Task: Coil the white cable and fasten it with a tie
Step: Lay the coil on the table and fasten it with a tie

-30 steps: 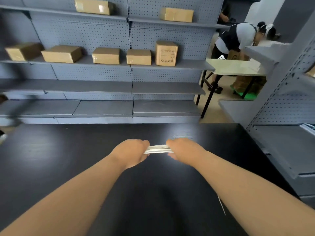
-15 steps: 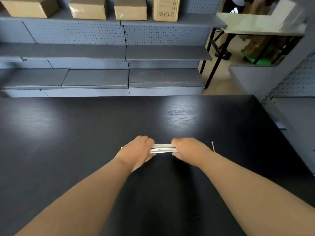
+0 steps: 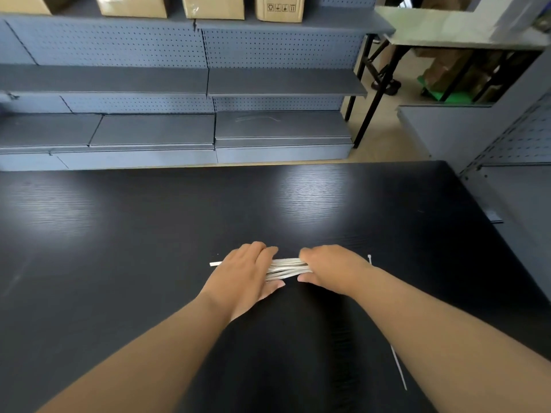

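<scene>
While you hold the folded white cable (image 3: 286, 268) over the middle of the black table (image 3: 119, 234), your left hand (image 3: 247, 272) pinching its left end between fingers and thumb, your right hand (image 3: 331, 269) curled round its right end, white tie (image 3: 399, 369) on the table under your right forearm.

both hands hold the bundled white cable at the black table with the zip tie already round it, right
No. The head view shows the zip tie lying loose on the black table, running under the right forearm, not round the bundle. The left hand and right hand do hold the white cable.
</scene>
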